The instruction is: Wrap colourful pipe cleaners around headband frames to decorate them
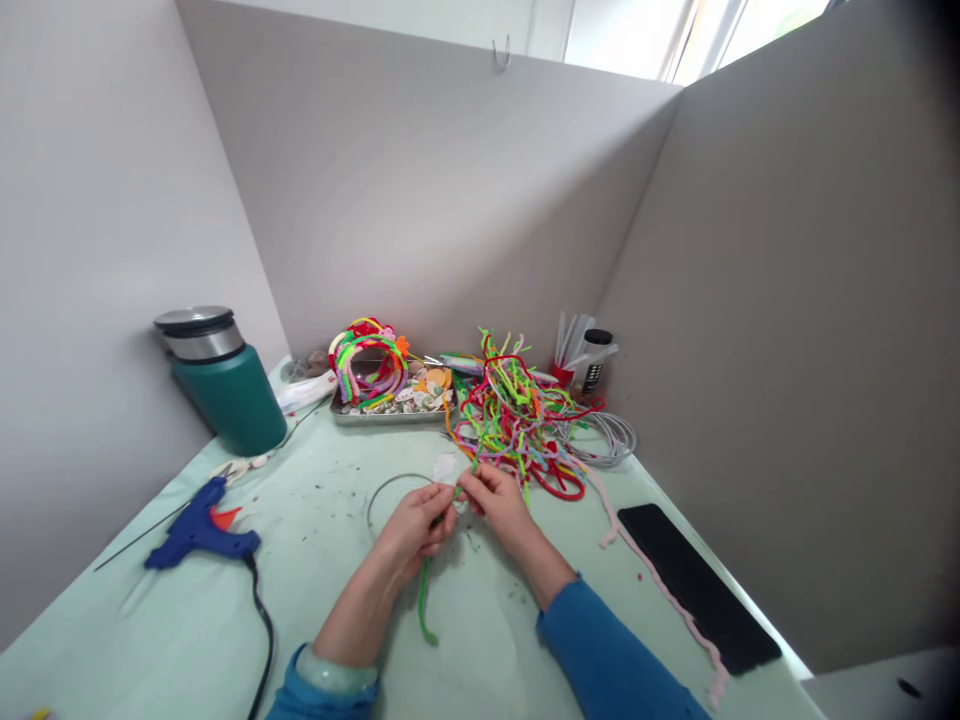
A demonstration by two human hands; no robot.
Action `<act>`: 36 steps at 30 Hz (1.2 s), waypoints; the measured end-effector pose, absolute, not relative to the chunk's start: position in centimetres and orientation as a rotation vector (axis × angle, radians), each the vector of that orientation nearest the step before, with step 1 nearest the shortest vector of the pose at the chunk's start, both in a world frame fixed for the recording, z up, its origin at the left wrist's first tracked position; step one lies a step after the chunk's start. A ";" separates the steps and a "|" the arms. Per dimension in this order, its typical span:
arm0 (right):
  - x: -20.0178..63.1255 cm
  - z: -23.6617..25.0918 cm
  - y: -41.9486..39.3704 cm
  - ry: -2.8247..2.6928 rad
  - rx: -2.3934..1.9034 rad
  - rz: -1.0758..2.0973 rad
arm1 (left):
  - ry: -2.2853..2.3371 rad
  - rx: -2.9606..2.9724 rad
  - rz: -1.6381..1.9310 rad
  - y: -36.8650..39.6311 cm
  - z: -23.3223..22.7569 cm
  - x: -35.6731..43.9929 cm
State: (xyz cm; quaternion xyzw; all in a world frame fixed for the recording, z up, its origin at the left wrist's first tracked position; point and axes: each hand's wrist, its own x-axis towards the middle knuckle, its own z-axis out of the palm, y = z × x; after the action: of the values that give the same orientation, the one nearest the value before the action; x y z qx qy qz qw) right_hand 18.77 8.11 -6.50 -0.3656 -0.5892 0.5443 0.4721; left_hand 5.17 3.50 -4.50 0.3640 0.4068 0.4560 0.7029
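My left hand (420,522) and my right hand (496,500) meet above the middle of the table, fingers pinched on a green fuzzy cord (426,605). One end of the cord hangs below my left hand; the other rises past my right fingertips toward the pile behind. A thin grey hoop (390,481) curves out behind my left hand, its other side hidden by the hands. Whether my fingers also touch the hoop, I cannot tell. A small whitish disc (445,467) lies just beyond my fingertips.
A tangled pile of colourful cords (517,400) and coiled grey hoops (611,440) lie behind. A metal tray (394,418) holds wrapped hoops and small pieces. To the left are a blue glue gun (199,530) and green bottle (232,390); right, a black phone (697,590) and pink cord (660,580).
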 end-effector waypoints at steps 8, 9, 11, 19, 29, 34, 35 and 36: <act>18.6 -6.6 7.9 -1.509 -0.939 1.100 | 1.041 0.871 0.971 3.5 -4.8 5.6; 18.6 -6.5 7.9 -1.509 -0.937 1.064 | 1.054 0.865 0.975 3.5 -4.8 5.6; 18.7 -6.5 8.0 -1.480 -0.952 1.044 | 1.028 0.850 0.968 3.4 -4.8 5.6; 19.5 -6.7 8.9 -1.236 -0.996 1.187 | 0.938 0.835 0.936 3.2 -4.3 5.2; 18.7 -7.3 8.3 -1.433 -1.050 1.093 | 1.115 0.880 0.945 3.5 -4.8 5.7; 18.9 -6.8 8.7 -1.250 -1.034 1.156 | 1.001 0.847 0.934 3.4 -4.4 5.7; 19.1 -6.7 8.9 -1.179 -1.052 1.160 | 0.970 0.837 0.919 3.3 -4.3 5.6; 19.3 -6.6 9.1 -1.111 -1.070 1.158 | 0.953 0.828 0.903 3.2 -4.2 5.5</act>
State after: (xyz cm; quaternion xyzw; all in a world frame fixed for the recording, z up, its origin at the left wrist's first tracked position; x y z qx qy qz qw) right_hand 19.30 9.06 -6.63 -0.4560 -0.4732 0.4933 0.5699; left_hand 5.49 3.17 -4.22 0.3735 0.4303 0.4075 0.7136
